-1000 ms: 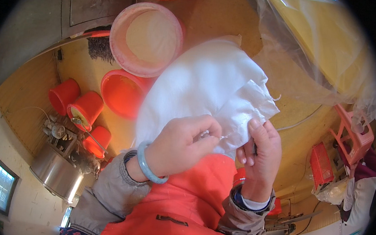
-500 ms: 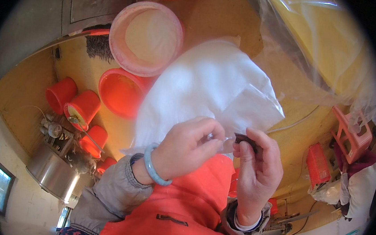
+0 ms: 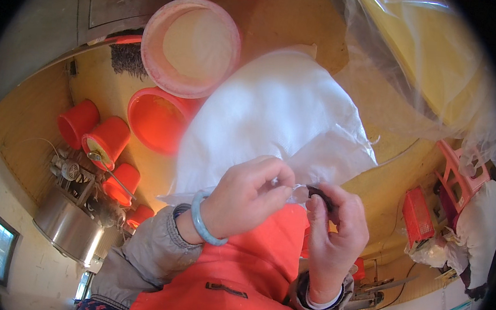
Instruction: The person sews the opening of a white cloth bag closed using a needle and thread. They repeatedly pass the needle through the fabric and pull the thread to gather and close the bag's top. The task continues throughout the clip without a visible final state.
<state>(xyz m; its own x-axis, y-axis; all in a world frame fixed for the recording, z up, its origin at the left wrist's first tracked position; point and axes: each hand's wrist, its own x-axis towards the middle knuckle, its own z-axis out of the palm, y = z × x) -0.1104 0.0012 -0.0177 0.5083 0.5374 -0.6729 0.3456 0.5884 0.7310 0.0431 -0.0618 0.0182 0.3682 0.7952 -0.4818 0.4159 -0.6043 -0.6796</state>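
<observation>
A large white sack (image 3: 269,115) lies in front of me, its near edge just beyond my hands. My left hand (image 3: 247,193), with a pale bracelet above it, is closed in a pinch on a thin white thread (image 3: 299,186). This strand runs across to my right hand (image 3: 339,228). Between the thumb and fingers of that hand is a small dark flat piece (image 3: 321,195), mostly covered by the fingers, so its kind does not show. The two hands are close together but apart, over my red apron (image 3: 232,266).
Beyond the sack stand a pink tub (image 3: 152,40) of pale powder and a red basin (image 3: 156,120). Red buckets (image 3: 78,123) and a steel drum machine (image 3: 71,222) are at left. Clear plastic sheeting (image 3: 397,68) hangs at right, near a pink stool (image 3: 461,179) and a red crate (image 3: 417,214).
My right hand has turned slightly and its fingers have closed further over the dark piece. The sack's near right flap has shifted a little. My left hand has barely moved.
</observation>
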